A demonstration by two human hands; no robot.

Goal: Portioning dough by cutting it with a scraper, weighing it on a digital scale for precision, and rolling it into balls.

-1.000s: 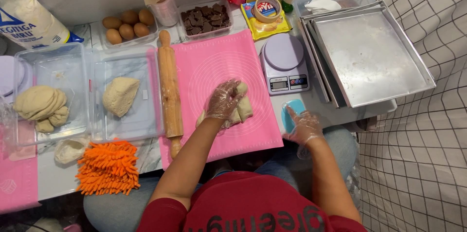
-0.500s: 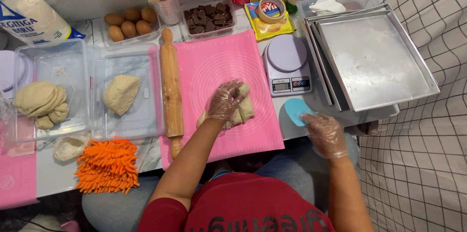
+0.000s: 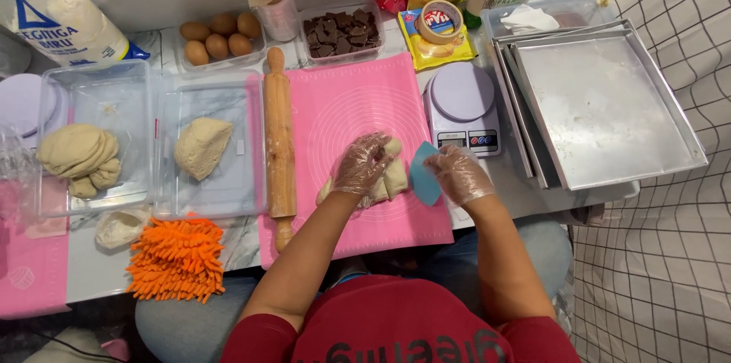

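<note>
Both my hands wear clear plastic gloves. My left hand presses down on a pale piece of dough lying on the pink silicone mat. My right hand holds a blue plastic dough scraper upright beside the right end of the dough. A wooden rolling pin lies along the mat's left edge.
Two clear tubs hold dough: one next to the pin, one further left. An orange mitt lies at the front. A kitchen scale, stacked metal trays, eggs, chocolate pieces and a flour bag stand around.
My right hand picked up the blue scraper from the table edge at the right and brought it left to the dough. My left hand stayed on the dough.
</note>
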